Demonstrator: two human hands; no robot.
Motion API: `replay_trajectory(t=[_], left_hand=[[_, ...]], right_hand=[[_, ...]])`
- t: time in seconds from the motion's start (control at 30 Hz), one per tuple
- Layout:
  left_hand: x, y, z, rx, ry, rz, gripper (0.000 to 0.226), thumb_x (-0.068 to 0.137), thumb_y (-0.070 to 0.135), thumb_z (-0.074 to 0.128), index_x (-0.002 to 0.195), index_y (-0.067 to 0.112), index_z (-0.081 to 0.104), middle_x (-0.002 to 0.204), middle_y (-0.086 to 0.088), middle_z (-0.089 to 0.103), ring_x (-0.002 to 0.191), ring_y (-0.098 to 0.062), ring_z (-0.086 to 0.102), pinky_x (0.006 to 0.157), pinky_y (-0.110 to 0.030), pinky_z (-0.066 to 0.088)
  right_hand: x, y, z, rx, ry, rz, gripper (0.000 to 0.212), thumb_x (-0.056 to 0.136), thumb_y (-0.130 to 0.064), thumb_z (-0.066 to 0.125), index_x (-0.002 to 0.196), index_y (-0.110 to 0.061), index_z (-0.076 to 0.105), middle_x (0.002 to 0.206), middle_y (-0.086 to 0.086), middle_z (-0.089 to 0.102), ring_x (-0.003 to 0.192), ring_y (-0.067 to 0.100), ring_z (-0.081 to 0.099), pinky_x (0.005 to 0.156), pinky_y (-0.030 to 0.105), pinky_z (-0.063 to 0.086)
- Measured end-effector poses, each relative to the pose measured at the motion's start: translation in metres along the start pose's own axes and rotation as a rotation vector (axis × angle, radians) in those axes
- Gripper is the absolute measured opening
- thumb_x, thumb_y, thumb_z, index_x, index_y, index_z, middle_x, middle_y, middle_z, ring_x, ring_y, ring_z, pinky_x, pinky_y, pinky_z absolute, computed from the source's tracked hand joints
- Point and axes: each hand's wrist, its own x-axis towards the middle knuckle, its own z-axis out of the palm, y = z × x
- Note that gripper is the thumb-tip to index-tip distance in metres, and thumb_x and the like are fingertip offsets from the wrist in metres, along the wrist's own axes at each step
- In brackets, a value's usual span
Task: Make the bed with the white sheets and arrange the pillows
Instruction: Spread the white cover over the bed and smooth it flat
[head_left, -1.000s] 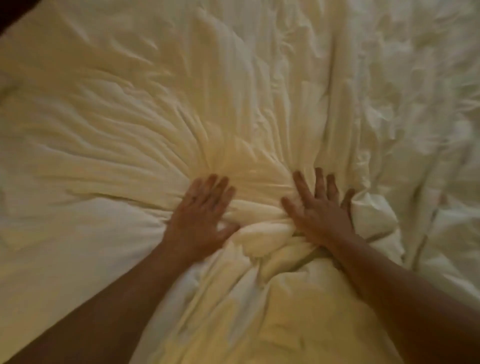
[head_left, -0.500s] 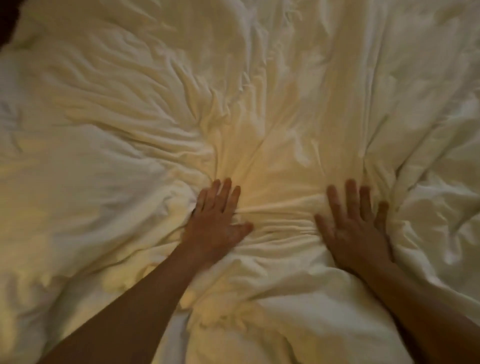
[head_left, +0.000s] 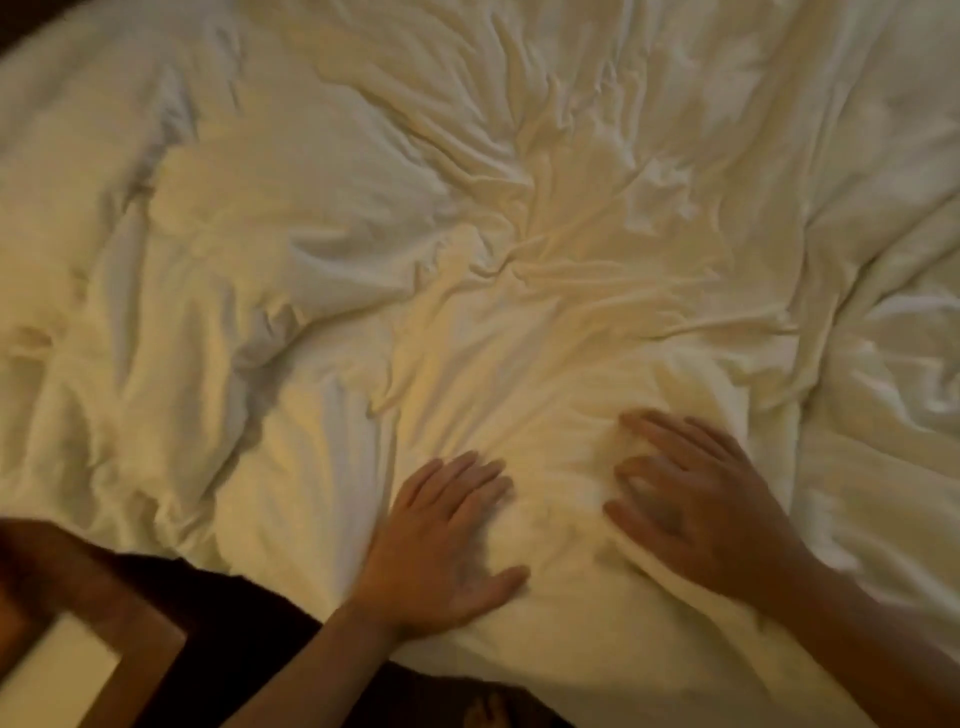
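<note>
A wrinkled white sheet (head_left: 467, 260) covers the bed and fills almost the whole view. My left hand (head_left: 441, 545) lies flat on it near the bed's front edge, fingers straight and together. My right hand (head_left: 691, 499) presses flat on the sheet a little to the right, fingers spread and pointing up-left. Between the two hands the fabric bulges slightly. No pillow is in view.
The bed's near edge runs along the bottom left, with dark floor (head_left: 234, 623) beyond it. A wooden piece of furniture with a pale top (head_left: 78, 649) stands at the bottom left corner. Deep folds bunch at the right side of the sheet (head_left: 883, 364).
Both hands have slid back toward the bed's front edge, staying flat on the sheet. The bunched fold between them has flattened. The view has pulled back, revealing the bed edge and furniture.
</note>
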Motion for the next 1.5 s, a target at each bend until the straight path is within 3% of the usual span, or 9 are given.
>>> replay_trajectory(t=[0.13,0.27,0.4,0.5,0.6,0.93,1.13,1.4,1.5], left_hand=[[-0.006,0.013,0.005,0.164,-0.265,-0.009,0.128,0.066,0.102,0.038,0.161,0.017,0.023,0.170,0.004,0.011,0.157,-0.019,-0.005,0.125,-0.054,0.006],[-0.020,0.027,0.009,0.325,-0.332,0.001,0.139,0.062,0.104,0.028,0.163,0.012,0.000,0.170,-0.005,-0.012,0.155,-0.030,-0.016,0.124,-0.057,-0.008],[-0.015,0.043,0.028,0.368,-0.343,-0.037,0.076,0.098,0.046,0.051,0.160,0.014,0.020,0.169,-0.008,0.012,0.154,-0.038,0.012,0.124,-0.054,0.008],[0.003,0.056,0.028,0.225,-0.302,-0.209,0.060,0.098,0.010,0.046,0.156,0.019,0.035,0.164,-0.005,0.031,0.149,-0.033,0.026,0.120,-0.044,0.018],[-0.003,0.078,0.023,0.086,-0.338,-0.402,0.064,0.099,0.012,0.043,0.159,0.027,0.029,0.165,-0.002,0.028,0.152,-0.029,0.021,0.116,-0.039,0.025],[-0.048,0.146,0.050,0.212,-0.363,-0.233,0.065,0.099,0.031,0.046,0.160,0.023,0.026,0.167,0.000,0.025,0.155,-0.023,0.015,0.126,-0.043,0.004],[-0.077,0.159,0.078,0.215,-0.027,-0.162,0.104,0.083,0.084,0.049,0.162,0.021,0.021,0.169,0.002,0.018,0.157,-0.025,0.012,0.126,-0.051,0.012],[-0.057,0.175,0.102,0.239,-0.278,-0.195,0.059,0.104,0.021,0.042,0.160,0.027,0.026,0.168,0.004,0.022,0.154,-0.038,0.011,0.124,-0.052,0.009],[-0.073,0.192,0.117,0.111,-0.254,-0.119,0.060,0.095,0.016,0.051,0.154,0.021,0.043,0.159,-0.001,0.040,0.149,-0.043,0.027,0.120,-0.060,0.023]], right_hand=[[-0.034,-0.003,-0.003,-0.281,-0.473,0.241,0.097,0.062,-0.108,0.015,0.148,-0.064,0.005,0.159,-0.005,-0.042,0.145,0.027,-0.042,0.119,0.061,-0.018],[-0.056,-0.005,0.000,-0.350,-0.626,0.246,0.122,0.050,-0.112,0.020,0.141,-0.055,-0.038,0.153,-0.004,-0.050,0.146,0.032,-0.038,0.118,0.064,-0.013],[-0.050,-0.006,0.019,-0.441,-0.581,0.203,0.094,0.073,-0.085,-0.003,0.157,-0.044,-0.013,0.170,-0.001,-0.001,0.154,0.029,0.012,0.117,0.058,0.023],[-0.035,-0.004,0.018,-0.423,-0.415,0.229,0.065,0.099,-0.064,0.032,0.153,-0.027,0.036,0.142,0.004,0.054,0.122,0.026,0.058,0.096,0.040,0.046],[-0.040,0.004,0.006,-0.392,-0.414,0.225,0.041,0.100,-0.058,0.045,0.124,-0.029,0.061,0.113,0.002,0.069,0.099,0.024,0.068,0.074,0.032,0.048],[-0.113,0.011,-0.035,-0.394,-0.669,0.169,0.066,0.090,-0.079,0.034,0.132,-0.033,0.056,0.130,-0.001,0.063,0.116,0.021,0.062,0.095,0.037,0.051],[-0.131,0.017,-0.024,-0.314,-0.522,0.041,0.094,0.075,-0.095,0.012,0.153,-0.052,-0.018,0.167,-0.016,-0.014,0.156,0.026,-0.009,0.117,0.066,0.008],[-0.149,0.015,-0.011,-0.344,-0.714,0.111,0.060,0.102,-0.064,0.022,0.152,-0.037,0.039,0.169,-0.013,-0.003,0.154,0.036,-0.008,0.113,0.074,0.010],[-0.173,0.024,-0.014,-0.394,-0.741,0.105,0.097,0.084,-0.081,-0.012,0.150,-0.036,0.044,0.169,-0.013,-0.002,0.154,0.036,-0.008,0.115,0.073,0.012]])
